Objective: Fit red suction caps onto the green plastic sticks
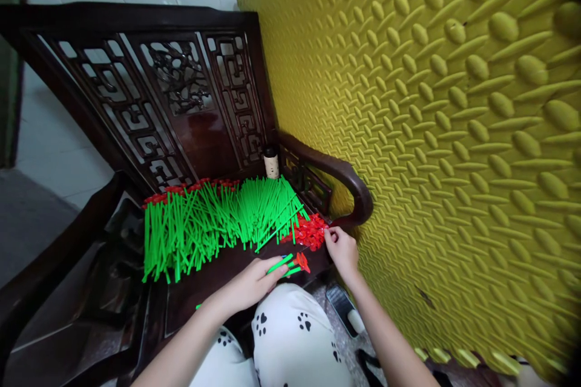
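My left hand (263, 278) is closed around a few thin green plastic sticks (280, 263), just above my knee. One of these sticks carries a red flower-shaped cap (302, 262) at its end. My right hand (341, 249) pinches a red piece at the right edge of a heap of small red flower-shaped caps (311, 233). Behind the hands, many bare green sticks (267, 205) lie side by side on the dark wooden seat (200, 290). Farther left is a bundle of green sticks (181, 236) with red caps on their far ends.
A carved chair back (195, 127) and a curved armrest (349, 184) border the seat. In its back corner stands a beige cup with a dark lid (271, 163). A yellow foam mat (408, 133) rises on the right. Below, a dark slipper-like object (341, 308) lies on the floor.
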